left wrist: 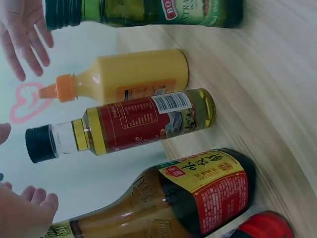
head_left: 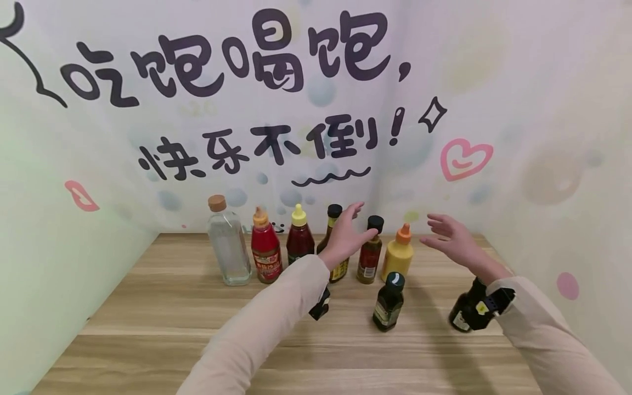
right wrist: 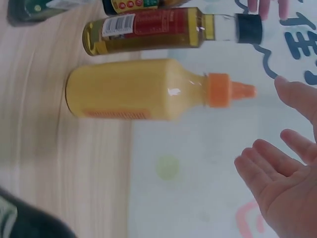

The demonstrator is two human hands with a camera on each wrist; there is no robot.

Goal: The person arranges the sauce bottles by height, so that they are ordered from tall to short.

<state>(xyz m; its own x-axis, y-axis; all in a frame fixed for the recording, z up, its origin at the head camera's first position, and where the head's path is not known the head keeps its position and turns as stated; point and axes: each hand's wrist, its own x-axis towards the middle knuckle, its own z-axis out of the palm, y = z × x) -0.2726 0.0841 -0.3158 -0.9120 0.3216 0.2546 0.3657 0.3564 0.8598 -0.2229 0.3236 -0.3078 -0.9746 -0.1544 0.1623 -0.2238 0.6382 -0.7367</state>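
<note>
My left hand (head_left: 346, 235), thumb and fingers spread, holds nothing. It reaches between a dark sauce bottle (head_left: 339, 272) with a yellow label, which it partly covers, and a slim oil bottle (head_left: 369, 260) with a black cap and red label. My right hand (head_left: 453, 240) is held in the air, palm turned inward and fingers loosely extended, also with nothing in it. Just left of it stands a yellow squeeze bottle (head_left: 398, 258) with an orange nozzle. In the right wrist view this squeeze bottle (right wrist: 124, 89) is upright, apart from the fingers (right wrist: 270, 158).
A dark green bottle (head_left: 388, 305) stands in front of the row. Another dark bottle (head_left: 461, 312) is partly behind my right wrist. Further left are two red squeeze bottles (head_left: 266, 255) and a tall clear bottle (head_left: 229, 247). A printed cloth (head_left: 276, 109) hangs behind the wooden table (head_left: 173, 312).
</note>
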